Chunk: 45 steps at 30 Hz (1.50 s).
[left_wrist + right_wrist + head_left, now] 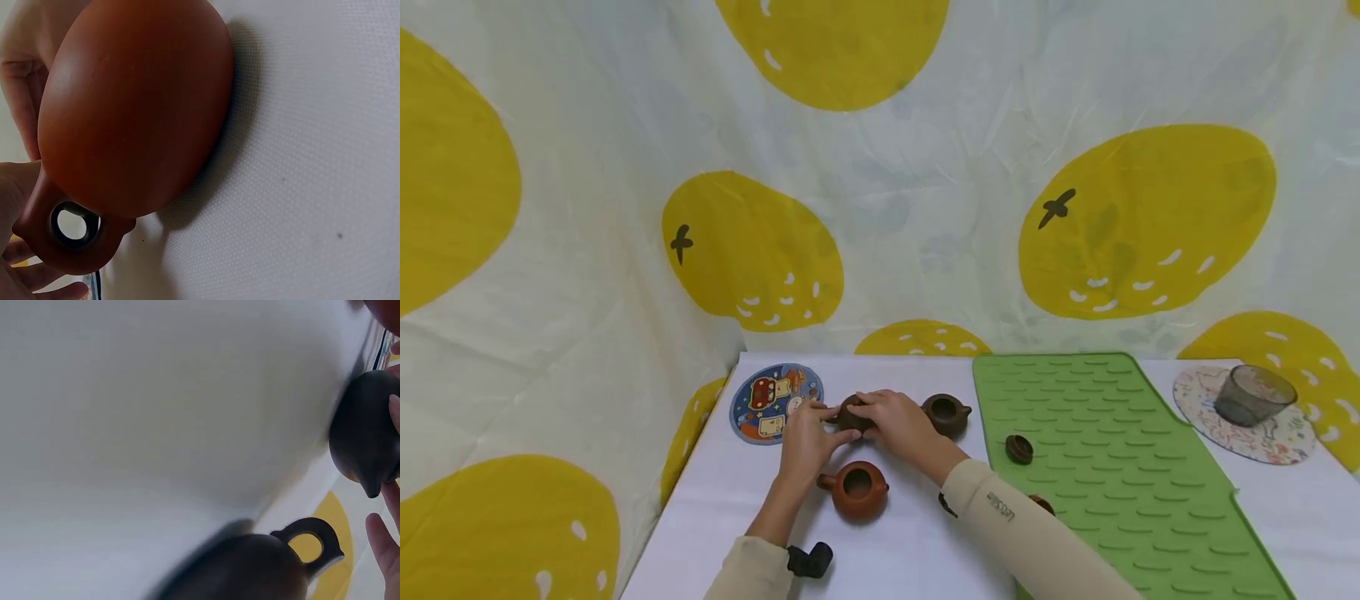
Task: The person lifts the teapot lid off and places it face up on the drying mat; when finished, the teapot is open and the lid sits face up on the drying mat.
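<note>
A small dark brown teapot [852,414] stands on the white table between both hands. My left hand [805,440] holds it from the left, at its handle side. From the right, my right hand [897,423] grips it, fingers over the top; whether a lid sits there is hidden. In the right wrist view the dark teapot's spout points downward in the picture, and fingertips [395,409] touch its body. Nearer to me stands a reddish-brown teapot [861,502], lidless, which fills much of the left wrist view. Another dark teapot [951,423], also lidless, stands right of my right hand.
On the right lies a ridged green mat [1112,467] with a dark lid [1019,450] and a reddish lid [1042,503], partly behind my sleeve. A round blue patterned coaster [748,400] lies at the back left. A grey glass [1251,396] stands on a floral coaster [1292,446] far right.
</note>
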Motion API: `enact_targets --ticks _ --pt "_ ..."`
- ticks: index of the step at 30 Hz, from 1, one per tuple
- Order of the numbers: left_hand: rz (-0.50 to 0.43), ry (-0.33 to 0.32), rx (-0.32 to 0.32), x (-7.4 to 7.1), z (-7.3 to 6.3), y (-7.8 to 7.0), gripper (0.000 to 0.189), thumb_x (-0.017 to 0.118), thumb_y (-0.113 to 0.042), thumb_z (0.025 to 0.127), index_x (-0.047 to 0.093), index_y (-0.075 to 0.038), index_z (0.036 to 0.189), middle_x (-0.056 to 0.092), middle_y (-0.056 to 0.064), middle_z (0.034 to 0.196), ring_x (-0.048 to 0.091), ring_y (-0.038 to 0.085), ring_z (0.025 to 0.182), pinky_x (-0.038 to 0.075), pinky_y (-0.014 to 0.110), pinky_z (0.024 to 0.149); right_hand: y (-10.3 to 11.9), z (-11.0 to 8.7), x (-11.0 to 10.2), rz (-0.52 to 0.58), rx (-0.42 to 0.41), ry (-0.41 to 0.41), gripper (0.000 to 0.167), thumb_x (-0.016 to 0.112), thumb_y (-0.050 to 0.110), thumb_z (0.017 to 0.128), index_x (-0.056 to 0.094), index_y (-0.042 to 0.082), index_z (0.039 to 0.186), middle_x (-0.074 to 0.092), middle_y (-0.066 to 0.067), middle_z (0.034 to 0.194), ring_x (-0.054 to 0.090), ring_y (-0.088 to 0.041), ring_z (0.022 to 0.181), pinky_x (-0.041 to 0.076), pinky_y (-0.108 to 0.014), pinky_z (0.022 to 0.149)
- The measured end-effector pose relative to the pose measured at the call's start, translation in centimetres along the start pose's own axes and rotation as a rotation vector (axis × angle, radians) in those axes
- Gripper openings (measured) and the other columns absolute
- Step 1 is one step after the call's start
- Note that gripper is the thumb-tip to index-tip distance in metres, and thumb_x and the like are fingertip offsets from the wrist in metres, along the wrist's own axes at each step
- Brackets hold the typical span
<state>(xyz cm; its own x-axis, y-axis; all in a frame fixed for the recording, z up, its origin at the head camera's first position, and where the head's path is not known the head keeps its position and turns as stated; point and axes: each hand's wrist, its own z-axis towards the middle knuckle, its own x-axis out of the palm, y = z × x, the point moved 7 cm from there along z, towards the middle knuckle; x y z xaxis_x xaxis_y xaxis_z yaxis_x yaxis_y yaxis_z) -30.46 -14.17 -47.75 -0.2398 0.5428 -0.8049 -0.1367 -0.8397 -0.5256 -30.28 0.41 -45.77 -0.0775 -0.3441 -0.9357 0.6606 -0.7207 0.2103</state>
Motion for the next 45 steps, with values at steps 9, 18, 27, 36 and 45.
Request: enact_targets --ticks 9,18,27,36,45 --pt "-0.023 0.014 -0.03 0.1 0.3 -0.1 0.056 0.095 -0.039 0.068 0.079 -0.005 0.11 0.072 0.014 0.112 0.068 0.033 0.106 0.057 0.049 0.089 -0.3 0.9 -0.8 -0.042 -0.018 0.057 0.045 0.083 0.017 0.085 0.073 0.02 0.128 0.071 -0.002 0.133 0.071 -0.023 0.115 0.058 -0.042 0.098" --pt "-0.037 0.001 -0.022 -0.2 0.3 -0.7 0.056 0.096 -0.038 0.067 0.08 -0.006 0.109 0.072 0.013 0.11 0.068 0.031 0.104 0.057 0.047 0.088 -0.8 1.1 -2.7 -0.004 -0.011 0.009 0.041 0.082 0.014 0.085 0.075 0.019 0.125 0.071 -0.004 0.133 0.068 -0.025 0.12 0.057 -0.041 0.101" --pt "-0.055 0.001 -0.038 -0.3 0.6 -0.7 0.056 0.096 -0.038 0.066 0.08 -0.006 0.109 0.072 0.013 0.111 0.068 0.031 0.104 0.059 0.046 0.087 -2.2 0.2 -8.6 -0.063 -0.032 -0.117 0.036 0.081 0.018 0.088 0.075 0.018 0.123 0.074 -0.005 0.123 0.072 -0.025 0.111 0.061 -0.04 0.091" --pt "-0.06 0.008 -0.071 -0.4 0.5 0.0 0.058 0.096 -0.037 0.066 0.079 -0.006 0.111 0.072 0.014 0.113 0.068 0.032 0.106 0.059 0.046 0.087 -5.7 -2.3 -11.8 -0.022 0.054 -0.179 0.036 0.076 0.029 0.092 0.071 0.015 0.125 0.073 -0.007 0.111 0.071 -0.024 0.093 0.06 -0.041 0.08" --pt "-0.052 0.01 -0.061 -0.1 -0.1 0.2 0.058 0.097 -0.037 0.064 0.08 -0.006 0.11 0.072 0.015 0.112 0.068 0.033 0.105 0.059 0.046 0.086 -11.0 -5.6 -13.0 0.104 0.251 -0.154 0.036 0.068 0.032 0.098 0.069 0.012 0.128 0.072 -0.013 0.12 0.069 -0.03 0.104 0.057 -0.049 0.087"
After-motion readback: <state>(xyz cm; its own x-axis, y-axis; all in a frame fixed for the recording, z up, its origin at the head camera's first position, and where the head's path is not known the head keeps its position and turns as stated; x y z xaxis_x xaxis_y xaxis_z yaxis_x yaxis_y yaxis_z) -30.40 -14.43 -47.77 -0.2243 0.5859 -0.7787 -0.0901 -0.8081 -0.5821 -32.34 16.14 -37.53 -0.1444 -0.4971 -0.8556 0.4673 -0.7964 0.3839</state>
